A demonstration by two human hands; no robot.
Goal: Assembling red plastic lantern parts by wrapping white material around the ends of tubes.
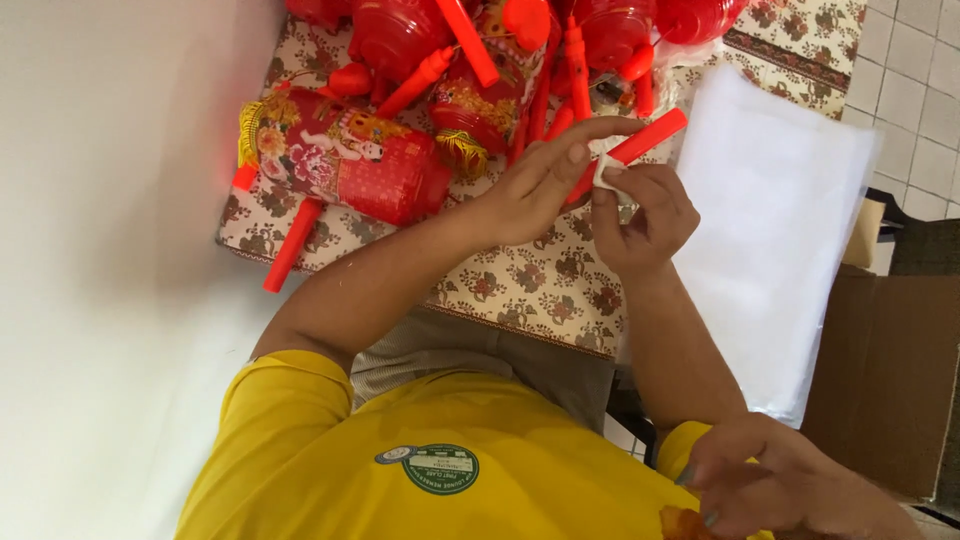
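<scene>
At the far left a pale, smooth, featureless surface (110, 250) is seen, beside which the table (520, 290) stands, covered by a cream cloth printed with a brown floral pattern. On its left part a glossy red lantern (345, 160), cylindrical and printed with flowers and gold trim, is laid on its side, with a yellow tassel at one end. A smooth orange-red plastic stick (293, 243) is laid slanting over the table's near edge. Behind, a heap of red plastic lanterns and sticks (480, 50) is piled, crowding the far side of the table.

Nearer the middle, the left hand (535, 185) is held over the cloth, its fingers (575, 150) stretched and laid against a red plastic tube (640, 145), which is raised at a slant above the table. Just beside it, the right hand (645, 215) is placed, its fingers (610, 190) pinched together on a small white piece (606, 172) touching the tube's lower part. The tube's lower end is hidden behind both hands.

To the right, a stack of thin, translucent white sheets (780, 230) is spread over the table's edge. Further right, a brown cardboard box (885, 380) is set on a pale tiled floor (915, 90). In the lower right corner, another person's hand (780, 490) is seen over a yellow shirt (350, 470).
</scene>
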